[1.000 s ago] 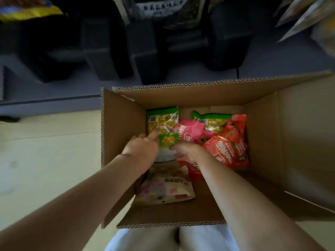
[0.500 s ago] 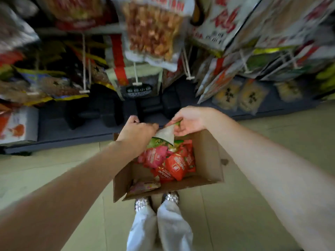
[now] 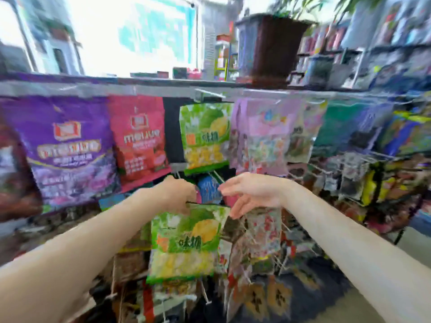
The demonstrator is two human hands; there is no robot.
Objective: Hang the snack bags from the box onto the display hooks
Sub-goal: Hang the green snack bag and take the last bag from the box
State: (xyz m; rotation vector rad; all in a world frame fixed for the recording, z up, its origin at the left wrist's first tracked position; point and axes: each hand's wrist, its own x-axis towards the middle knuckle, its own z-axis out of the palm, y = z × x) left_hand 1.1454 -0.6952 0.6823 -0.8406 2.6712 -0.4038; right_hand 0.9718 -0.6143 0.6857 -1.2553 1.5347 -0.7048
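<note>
Nearest: green snack bag dangling below L hand, pinched at top edge. R hand loose, fingers spread, just beside bag's top corner, gripping nothing. Beyond: matching green bag already hung between red bag and pink bag. Held bag not yet hooked. Box out of view, rest unknown.

Bright daylight blown out at top, heavy motion blur, blocky smearing, bowed edges

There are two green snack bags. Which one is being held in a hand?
The lower green snack bag, gripped at its top edge by the left hand. The other green bag already hangs on the top row, untouched.
</note>
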